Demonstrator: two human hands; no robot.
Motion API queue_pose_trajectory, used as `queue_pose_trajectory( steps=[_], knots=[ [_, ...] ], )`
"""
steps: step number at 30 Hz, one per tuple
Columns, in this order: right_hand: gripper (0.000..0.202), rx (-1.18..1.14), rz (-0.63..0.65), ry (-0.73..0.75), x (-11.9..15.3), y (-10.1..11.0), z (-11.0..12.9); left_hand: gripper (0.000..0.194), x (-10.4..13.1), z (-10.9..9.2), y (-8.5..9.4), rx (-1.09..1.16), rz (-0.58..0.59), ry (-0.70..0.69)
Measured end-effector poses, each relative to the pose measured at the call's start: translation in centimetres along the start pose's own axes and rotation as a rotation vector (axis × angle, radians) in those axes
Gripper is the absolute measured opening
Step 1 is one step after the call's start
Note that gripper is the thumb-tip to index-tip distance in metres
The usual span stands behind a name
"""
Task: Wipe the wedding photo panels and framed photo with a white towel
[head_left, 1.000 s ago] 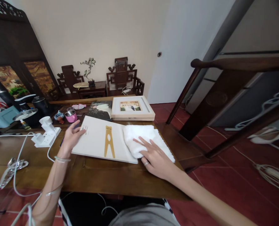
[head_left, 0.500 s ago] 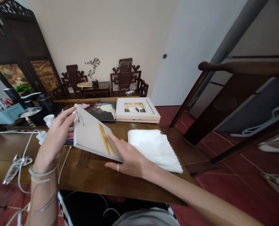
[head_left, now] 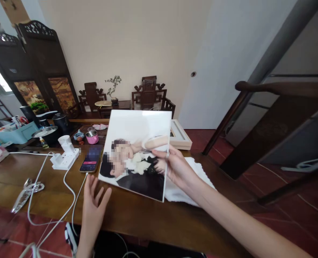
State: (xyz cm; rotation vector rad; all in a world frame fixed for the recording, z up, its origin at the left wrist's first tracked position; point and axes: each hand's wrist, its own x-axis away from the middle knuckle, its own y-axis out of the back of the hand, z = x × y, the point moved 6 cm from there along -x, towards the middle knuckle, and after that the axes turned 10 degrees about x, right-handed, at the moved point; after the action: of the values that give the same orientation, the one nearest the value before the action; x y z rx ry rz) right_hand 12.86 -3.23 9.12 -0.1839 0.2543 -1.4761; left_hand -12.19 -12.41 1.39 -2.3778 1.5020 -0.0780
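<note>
A flat photo album (head_left: 137,123) is tilted up above the table, its face showing a picture of two people and white flowers. My right hand (head_left: 175,163) grips it by the right edge, thumb on the front and the other fingers behind. Off the album's lower left corner, my left hand (head_left: 96,200) is open with its fingers apart and holds nothing. Behind my right wrist lies a folded white cloth (head_left: 199,170), partly covered. A pale box with a framed top (head_left: 184,143) shows behind the album's right edge.
On the wooden table (head_left: 137,215), left of the album, are a phone (head_left: 90,159), a white power strip (head_left: 66,159), a pink cup (head_left: 92,137) and a clear hair clip (head_left: 24,195). Cables run over the front edge. A wooden chair (head_left: 236,139) stands at right.
The album has been turned from its plain side with gold marks to its picture side. My left hand has let go and moved down; my right hand has shifted to the right edge.
</note>
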Motion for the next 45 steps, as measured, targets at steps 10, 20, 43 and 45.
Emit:
queue_pose_trajectory(
  steps=[10, 20, 43, 45],
  knots=[
    [0.013, -0.07, 0.287, -0.456, -1.7, -3.7, -4.7, 0.048, 0.8, 0.6, -4.6, 0.461, 0.134, 0.351],
    [0.045, 1.187, 0.19, 0.42, -7.0, -3.2, 3.5, 0.017, -9.2, -2.7, -6.5, 0.519, 0.104, 0.229],
    [0.064, 1.965, 0.314, 0.771, -15.7, -9.2, -2.7, 0.016, -17.6, 8.0, -11.8, 0.344, 0.072, 0.734],
    [0.066, 1.977, 0.313, 0.749, -15.9, -9.0, -3.2, 0.012, -18.3, 8.8, -12.6, 0.354, 0.01, 0.682]
  ],
)
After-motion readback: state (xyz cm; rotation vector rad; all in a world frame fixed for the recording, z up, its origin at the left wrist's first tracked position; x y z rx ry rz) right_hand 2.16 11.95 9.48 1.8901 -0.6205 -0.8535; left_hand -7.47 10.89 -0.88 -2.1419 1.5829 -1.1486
